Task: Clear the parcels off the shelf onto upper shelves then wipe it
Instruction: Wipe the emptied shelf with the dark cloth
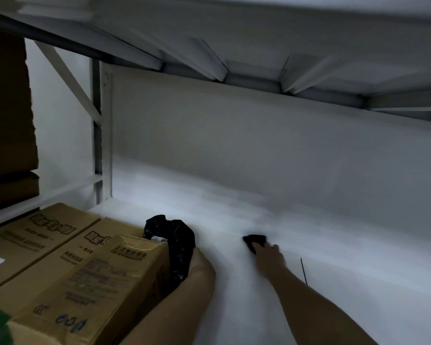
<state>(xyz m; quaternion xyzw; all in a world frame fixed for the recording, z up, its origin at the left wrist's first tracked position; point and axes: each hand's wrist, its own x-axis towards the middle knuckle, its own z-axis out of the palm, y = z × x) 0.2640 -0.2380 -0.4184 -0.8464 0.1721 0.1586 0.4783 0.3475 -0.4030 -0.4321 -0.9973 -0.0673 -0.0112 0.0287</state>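
The white shelf stretches out in front of me, bare on its right side. My right hand presses a small dark cloth flat on the shelf near its middle. My left hand rests against a black plastic-wrapped parcel, which stands wedged beside a brown cardboard box. I cannot tell whether the left fingers are wrapped around the parcel. Two more brown boxes lie flat behind it at the left.
The underside of the upper shelf hangs low overhead. A white upright post with a diagonal brace stands at the left, and stacked brown boxes fill the neighbouring bay. A thin dark line marks the shelf to the right.
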